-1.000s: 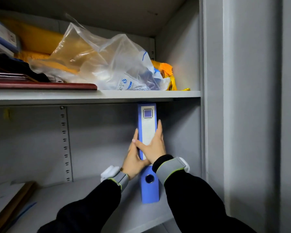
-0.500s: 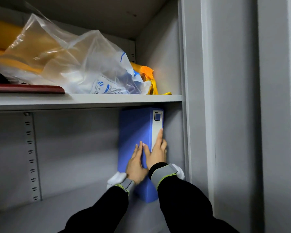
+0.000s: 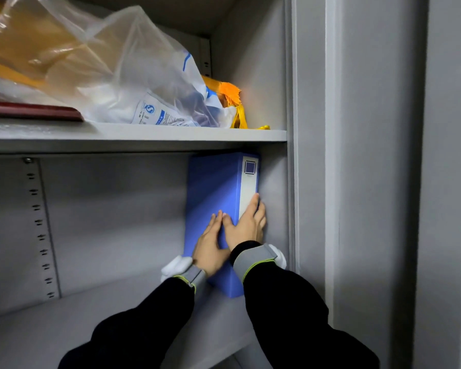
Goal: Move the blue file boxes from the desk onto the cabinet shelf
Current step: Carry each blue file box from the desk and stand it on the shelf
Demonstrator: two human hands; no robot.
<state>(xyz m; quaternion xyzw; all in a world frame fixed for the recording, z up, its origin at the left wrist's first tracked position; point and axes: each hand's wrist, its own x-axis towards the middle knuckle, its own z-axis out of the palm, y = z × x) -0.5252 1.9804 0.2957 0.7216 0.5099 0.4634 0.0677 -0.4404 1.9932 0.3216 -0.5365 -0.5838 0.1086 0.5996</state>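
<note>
Since both palms lie flat, nothing clasped, left hand [image 3: 210,242] and right hand [image 3: 246,225] press blue file box [image 3: 213,198] upright on lower shelf [image 3: 64,323], near cabinet wall [image 3: 274,198], probably squaring it

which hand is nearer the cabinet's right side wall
Right. The right hand lies on the blue file box's spine, beside the cabinet's right side wall. The left hand presses the box's broad face, farther from it.

Black sleeves [image 3: 155,326] end in grey wristbands [image 3: 253,258] edged yellow-green, each carrying a white module [image 3: 175,265].
</note>
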